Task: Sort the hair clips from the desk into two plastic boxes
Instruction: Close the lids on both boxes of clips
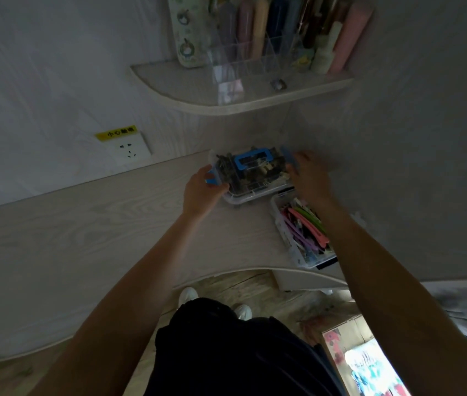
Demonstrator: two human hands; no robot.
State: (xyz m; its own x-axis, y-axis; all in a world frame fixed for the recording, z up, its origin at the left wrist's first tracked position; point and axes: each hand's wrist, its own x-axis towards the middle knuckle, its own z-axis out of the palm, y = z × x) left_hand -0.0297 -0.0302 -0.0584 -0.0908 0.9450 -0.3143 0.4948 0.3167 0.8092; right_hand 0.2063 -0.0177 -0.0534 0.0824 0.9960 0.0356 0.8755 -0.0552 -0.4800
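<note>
The lidded box [250,174] of dark hair clips sits at the desk's [83,238] back corner, probably being latched shut. The left hand [202,190] grips its blue side clasp; the right hand [308,174] presses the opposite clasp, fingers blurred. The open box [302,232] of bright clips lies by the right edge.

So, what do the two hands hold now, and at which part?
Both hold the lidded plastic box by its ends: the left hand at the left blue latch, the right hand at the right blue latch.
</note>
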